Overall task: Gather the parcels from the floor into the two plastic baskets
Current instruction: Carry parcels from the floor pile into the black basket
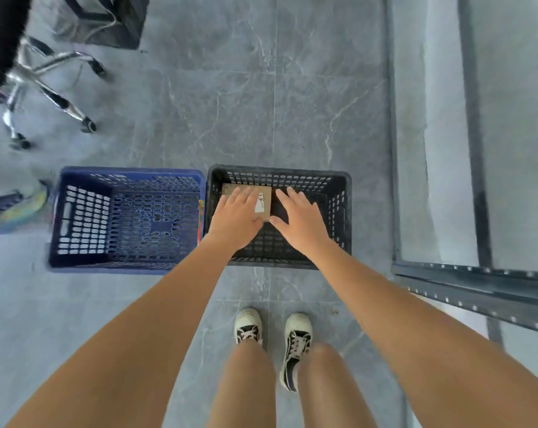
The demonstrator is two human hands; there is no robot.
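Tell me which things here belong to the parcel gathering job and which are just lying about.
Part of the job:
black basket
blue basket
cardboard parcel in the black basket
left hand and right hand, both open above it

Just lying about:
office chair base
metal shelving rail
colourful shoe beside the blue basket

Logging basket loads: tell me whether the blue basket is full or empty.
Empty. The blue basket shows only its bare perforated bottom and walls; the one visible parcel lies in the black basket.
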